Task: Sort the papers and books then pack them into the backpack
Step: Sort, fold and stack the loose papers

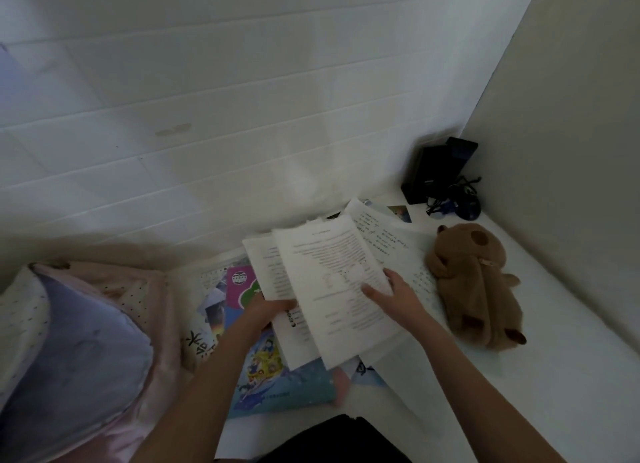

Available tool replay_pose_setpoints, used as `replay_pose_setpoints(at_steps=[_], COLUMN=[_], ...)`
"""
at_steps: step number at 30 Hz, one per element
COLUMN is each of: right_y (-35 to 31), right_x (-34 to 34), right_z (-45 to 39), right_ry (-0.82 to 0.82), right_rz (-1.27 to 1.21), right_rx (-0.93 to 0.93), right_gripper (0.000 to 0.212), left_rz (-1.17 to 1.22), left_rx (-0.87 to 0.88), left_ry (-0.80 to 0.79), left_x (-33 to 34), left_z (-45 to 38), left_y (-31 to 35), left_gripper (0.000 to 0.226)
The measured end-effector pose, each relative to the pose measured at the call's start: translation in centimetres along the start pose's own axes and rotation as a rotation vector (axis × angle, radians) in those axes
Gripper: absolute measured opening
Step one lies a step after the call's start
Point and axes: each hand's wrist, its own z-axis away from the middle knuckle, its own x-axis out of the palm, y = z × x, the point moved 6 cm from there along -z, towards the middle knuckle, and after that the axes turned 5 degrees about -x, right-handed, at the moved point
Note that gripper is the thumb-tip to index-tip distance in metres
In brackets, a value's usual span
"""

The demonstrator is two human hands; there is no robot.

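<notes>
Several white printed papers point(332, 279) are fanned out above the white surface, held between both hands. My left hand point(270, 312) grips the sheets at their lower left edge. My right hand point(391, 294) presses on the top sheet from the right, thumb on the page. Under the papers lie colourful books: a magenta and green one point(240, 286) and a blue cartoon-covered one point(270, 369). More handwritten sheets point(391, 241) lie behind, toward the corner. No backpack is clearly in view.
A brown plush toy point(474, 282) lies to the right of the papers. A black box with tangled cables point(440, 175) stands in the far corner. A purple and pink pillow and bedding point(76, 352) fill the left. White walls close the back and right.
</notes>
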Motion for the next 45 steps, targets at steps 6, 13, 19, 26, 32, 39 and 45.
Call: replay_pose_setpoints(at_steps=[6,13,19,26,32,39,45], right_y=[-0.2,-0.2,-4.0,-2.6,0.3,1.3,2.9], right_x=[0.6,-2.8,-7.5,-4.0,0.9,2.4,6.4], right_z=[-0.7,-0.5,1.9,-1.2,-0.3,-1.5,0.5], right_ry=[0.138,0.432,0.878,0.441,0.244,0.050,-0.306], right_rz=[0.643,0.437,-0.284,-0.473,0.076,0.332,0.712], right_rx=[0.007,0.021,-0.175,0.036,-0.051,-0.147,-0.027], right_gripper=[0.075,0.022,0.015,0.009,0.031,0.035,0.120], left_rz=[0.003,-0.113,-0.300,-0.258,0.148,-0.110,-0.078], left_rx=[0.045,0.098,0.378,0.387,0.133,0.112,0.199], left_ry=[0.031,0.026,0.196,0.215,0.222,0.209,0.396], left_x=[0.2,-0.1,0.3,0.6,-0.1,0.0,-5.2], left_z=[0.5,-0.4,-0.1,-0.1,-0.6,-1.0,-2.1], left_y=[0.3,-0.3,1.1,2.2,1.7,1.4,1.6], left_gripper=[0.034,0.036,0.069,0.070,0.029,0.046,0.054])
